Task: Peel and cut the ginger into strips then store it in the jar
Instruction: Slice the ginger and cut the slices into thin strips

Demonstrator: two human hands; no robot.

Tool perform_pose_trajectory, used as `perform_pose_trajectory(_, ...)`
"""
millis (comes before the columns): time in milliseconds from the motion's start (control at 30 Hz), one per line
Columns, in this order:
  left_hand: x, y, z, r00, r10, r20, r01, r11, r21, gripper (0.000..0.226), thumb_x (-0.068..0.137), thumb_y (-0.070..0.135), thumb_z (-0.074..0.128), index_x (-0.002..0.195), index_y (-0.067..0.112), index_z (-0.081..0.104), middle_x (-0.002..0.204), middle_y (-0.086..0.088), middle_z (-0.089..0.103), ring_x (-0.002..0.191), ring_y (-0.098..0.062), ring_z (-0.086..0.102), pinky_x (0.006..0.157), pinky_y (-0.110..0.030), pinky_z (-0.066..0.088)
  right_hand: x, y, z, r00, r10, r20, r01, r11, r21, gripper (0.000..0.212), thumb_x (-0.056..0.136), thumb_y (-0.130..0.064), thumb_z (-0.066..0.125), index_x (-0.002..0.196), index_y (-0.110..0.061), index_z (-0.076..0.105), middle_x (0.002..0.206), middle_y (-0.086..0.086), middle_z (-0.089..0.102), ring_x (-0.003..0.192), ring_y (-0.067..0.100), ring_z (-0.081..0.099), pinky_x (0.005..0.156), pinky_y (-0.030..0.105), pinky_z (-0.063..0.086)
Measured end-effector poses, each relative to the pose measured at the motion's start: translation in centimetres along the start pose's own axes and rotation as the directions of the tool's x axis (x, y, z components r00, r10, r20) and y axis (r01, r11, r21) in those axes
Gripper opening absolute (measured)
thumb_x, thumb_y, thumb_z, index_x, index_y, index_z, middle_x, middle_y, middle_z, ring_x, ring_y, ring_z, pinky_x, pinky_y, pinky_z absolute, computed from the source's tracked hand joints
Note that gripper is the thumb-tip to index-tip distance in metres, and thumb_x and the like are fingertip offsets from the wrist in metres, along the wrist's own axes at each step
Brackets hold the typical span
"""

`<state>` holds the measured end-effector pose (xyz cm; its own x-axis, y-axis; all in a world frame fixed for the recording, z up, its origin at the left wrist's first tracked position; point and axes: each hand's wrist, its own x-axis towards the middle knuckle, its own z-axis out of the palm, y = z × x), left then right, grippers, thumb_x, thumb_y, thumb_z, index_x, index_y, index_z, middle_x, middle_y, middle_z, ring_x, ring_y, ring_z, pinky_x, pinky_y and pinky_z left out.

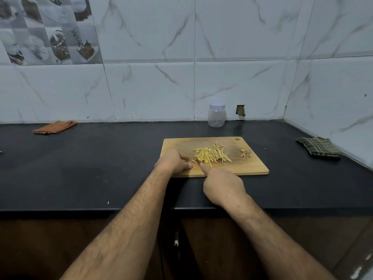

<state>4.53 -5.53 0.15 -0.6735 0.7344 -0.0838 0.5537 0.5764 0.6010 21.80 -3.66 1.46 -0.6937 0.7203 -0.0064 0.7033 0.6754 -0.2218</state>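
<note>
Far left, against the wall: orange checked cloth (54, 127), folded, lying on the black counter (101, 158). Well apart from the rest.

Centre: wooden cutting board (252, 166) flat on the counter, hanging hole at its far right corner.

Left hand (173, 161) rests on the board's near left corner, fingers loosely curled, knuckles up. Whether it pinches a small piece under the fingertips I cannot tell (a pale scrap lies just beside them). It sits just left of the ginger strips.

Ginger strips (212, 155): a loose pile of thin yellow sticks on the middle of the board, mostly lying the same way, a few strays at the near left edge of the pile.

Right hand (222, 186) hovers over the board's near edge, index finger straight and pointing forward, its tip at or touching the near end of the pile. Other fingers are curled under; what they hold, if anything, is hidden.

Jar (216, 115): clear plastic, pale lid on, upright at the back of the counter by the wall, beyond the board and apart from it.

Right of the strips, on the board: small heap of brownish peel scraps (245, 154).

Far right: dark green striped cloth (319, 147) on the counter near the side wall.
</note>
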Motion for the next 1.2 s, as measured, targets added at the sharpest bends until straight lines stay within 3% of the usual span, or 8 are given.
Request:
perform_pose_trajectory(267, 0.1, 0.0, 0.6, 0.998, -0.019, -0.061, 0.023, 0.997, 0.069, 0.023, 0.088, 0.042, 0.07, 0.11, 0.038, 0.074, 0.107, 0.009, 0.071, 0.1, -0.014, 0.063, 0.093, -0.035, 0.052, 1.9, -0.8, 0.6, 0.998, -0.052, -0.022, 0.053, 0.998, 0.036, 0.065, 0.099, -0.013, 0.04, 0.155, -0.042, 0.024, 0.135, 0.003, 0.059, 0.12, 0.024, 0.056, 0.089, 0.037, 0.048)
perform_pose_trajectory(600, -0.1, 0.3, 0.3, 0.999, 0.02, -0.031, -0.015, 0.991, 0.135, 0.027, 0.095, 0.037, 0.063, 0.121, 0.037, 0.069, 0.111, 0.007, 0.068, 0.094, -0.014, 0.056, 0.082, -0.029, 0.046, 2.3, -0.9, 0.7, 0.996, -0.086, -0.022, 0.086, 0.996, 0.008, 0.066, 0.098, -0.011, 0.041, 0.154, -0.043, 0.026, 0.134, 0.003, 0.06, 0.12, 0.025, 0.056, 0.092, 0.039, 0.049)
perform_pose_trajectory(800, 0.0, 0.4, 0.4, 1.0, 0.001, -0.028, 0.003, 0.992, 0.127, 0.031, 0.095, 0.037, 0.064, 0.125, 0.04, 0.065, 0.114, 0.008, 0.068, 0.094, -0.013, 0.055, 0.084, -0.029, 0.046, 2.8, -1.4, 0.1, 0.995, -0.094, 0.027, 0.095, 0.994, -0.053, 0.07, 0.095, -0.006, 0.042, 0.155, -0.04, 0.027, 0.133, 0.005, 0.06, 0.117, 0.026, 0.058, 0.089, 0.038, 0.05)
perform_pose_trajectory(933, 0.1, 0.2, 0.6, 0.997, -0.023, -0.076, 0.032, 0.992, 0.12, 0.025, 0.092, 0.04, 0.066, 0.115, 0.031, 0.072, 0.099, 0.007, 0.066, 0.09, -0.015, 0.055, 0.084, -0.03, 0.046, 1.9, -1.3, 0.1, 0.995, -0.088, 0.039, 0.092, 0.991, -0.098, 0.075, 0.095, -0.003, 0.042, 0.156, -0.041, 0.02, 0.133, 0.005, 0.06, 0.118, 0.026, 0.058, 0.086, 0.038, 0.048)
perform_pose_trajectory(1200, 0.0, 0.0, 0.9, 0.994, -0.028, -0.107, 0.039, 0.995, 0.096, 0.029, 0.09, 0.039, 0.069, 0.118, 0.033, 0.07, 0.116, 0.009, 0.069, 0.111, -0.016, 0.061, 0.089, -0.031, 0.046, -1.0, 0.1, 0.4, 0.995, -0.054, 0.086, 0.066, 0.988, -0.14, 0.082, 0.092, -0.002, 0.047, 0.157, -0.038, 0.014, 0.135, 0.008, 0.057, 0.12, 0.028, 0.055, 0.085, 0.039, 0.046)
